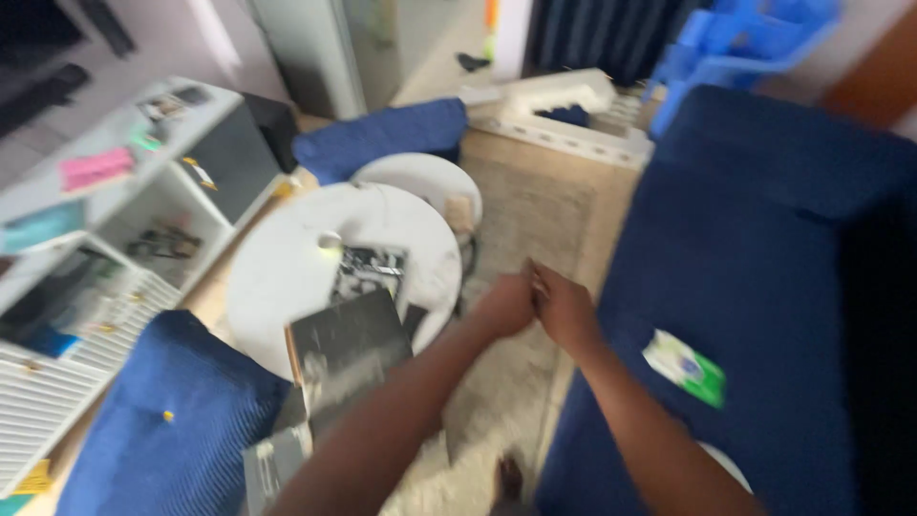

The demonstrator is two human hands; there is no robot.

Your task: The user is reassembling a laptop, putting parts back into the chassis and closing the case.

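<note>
My left hand (504, 304) and my right hand (564, 308) meet in the middle of the head view, knuckles touching, above a beige rug (535, 220). Both look curled into loose fists; the picture is blurred and I see nothing between the fingers. Just left of my left hand stands a round white table (277, 277) with dark books or magazines (346, 344) lying on it. A blue sofa (764, 277) runs along my right, with a small green and white packet (685, 368) on its seat near my right forearm.
A white shelf unit (115, 239) with papers and small items stands at the left. A blue cushion (162, 420) lies at the lower left, another blue cushion (382, 136) beyond the table. A white frame (564, 115) and blue plastic chairs (745, 38) are at the back.
</note>
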